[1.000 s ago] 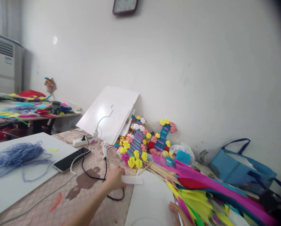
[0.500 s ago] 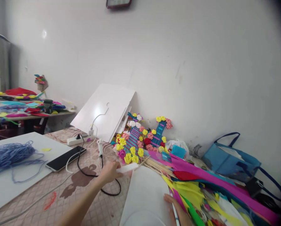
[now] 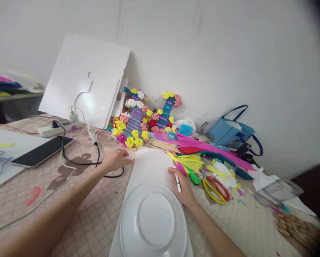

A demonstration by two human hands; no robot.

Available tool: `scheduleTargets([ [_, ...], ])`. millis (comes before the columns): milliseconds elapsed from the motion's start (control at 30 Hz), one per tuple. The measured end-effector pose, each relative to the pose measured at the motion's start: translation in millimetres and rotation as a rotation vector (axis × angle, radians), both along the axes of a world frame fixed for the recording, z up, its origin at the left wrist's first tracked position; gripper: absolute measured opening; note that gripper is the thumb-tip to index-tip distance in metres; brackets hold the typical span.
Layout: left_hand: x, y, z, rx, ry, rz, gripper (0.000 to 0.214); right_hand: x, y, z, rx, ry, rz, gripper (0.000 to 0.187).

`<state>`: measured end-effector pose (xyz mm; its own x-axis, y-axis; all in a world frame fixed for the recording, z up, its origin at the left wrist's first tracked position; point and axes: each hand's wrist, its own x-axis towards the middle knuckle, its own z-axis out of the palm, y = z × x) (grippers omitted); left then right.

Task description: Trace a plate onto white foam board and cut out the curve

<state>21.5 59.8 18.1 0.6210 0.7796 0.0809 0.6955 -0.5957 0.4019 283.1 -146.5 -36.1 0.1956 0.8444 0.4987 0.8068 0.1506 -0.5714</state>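
Note:
A white plate lies upside down on a long white sheet in front of me. At the sheet's far left corner, my left hand is closed on one end of a flat white strip; its exact kind does not show. My right hand rests at the sheet's right edge, beyond the plate. Between its fingers is a white pen, its lower end pointing toward me. Fingertips of the right hand touch the sheet.
Crepe-paper flowers on blue woven shapes stand behind thin wooden sticks. Scissors, coloured paper and a blue bag are to the right. A phone, power strip and cables lie left. Peanuts sit at lower right.
My view has tilted down and swung right, bringing the whole width of the plate, the scissors and the peanuts into sight. Both hands keep hold of the strip and the pen.

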Motion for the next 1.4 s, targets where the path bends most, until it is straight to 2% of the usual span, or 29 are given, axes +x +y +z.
scheduleTargets([
  [267, -20.1, -11.3, 1.4, 0.057, 0.077, 0.01, 0.03, 7.3, 3.5, 5.7, -0.036, -0.066, 0.025, 0.032],
  [367, -22.7, -16.3, 1.5, 0.095, 0.072, 0.028, 0.04, 21.1, 20.3, 10.6, -0.044, -0.103, 0.064, 0.034],
  [433, -16.8, -21.6, 2.1, 0.115, 0.052, 0.015, 0.042, 31.6, 37.8, 12.7, -0.05, -0.136, 0.111, 0.036],
  [633, 18.5, -33.5, -0.8, 0.109, 0.013, -0.116, 0.031, 57.0, 96.6, 11.9, -0.028, -0.297, 0.283, 0.04],
  [833, 47.9, -15.7, -3.3, 0.116, 0.002, -0.253, 0.027, 77.0, 129.8, 16.6, -0.009, -0.317, 0.277, 0.042],
  [933, 58.7, -4.0, -3.0, 0.119, 0.014, -0.271, 0.027, 83.1, 135.2, 19.0, -0.01, -0.318, 0.252, 0.042],
  [1033, 62.2, 0.6, -2.6, 0.133, 0.024, -0.211, 0.027, 82.1, 133.9, 19.6, -0.029, -0.321, 0.241, 0.041],
  [1200, 52.3, -8.1, -3.3, 0.145, 0.028, -0.145, 0.03, 72.1, 128.1, 16.8, -0.081, -0.329, 0.292, 0.041],
  [1400, 41.7, -17.2, -7.3, 0.142, 0.028, -0.153, 0.028, 68.1, 129.9, 13.0, -0.07, -0.276, 0.242, 0.039],
])
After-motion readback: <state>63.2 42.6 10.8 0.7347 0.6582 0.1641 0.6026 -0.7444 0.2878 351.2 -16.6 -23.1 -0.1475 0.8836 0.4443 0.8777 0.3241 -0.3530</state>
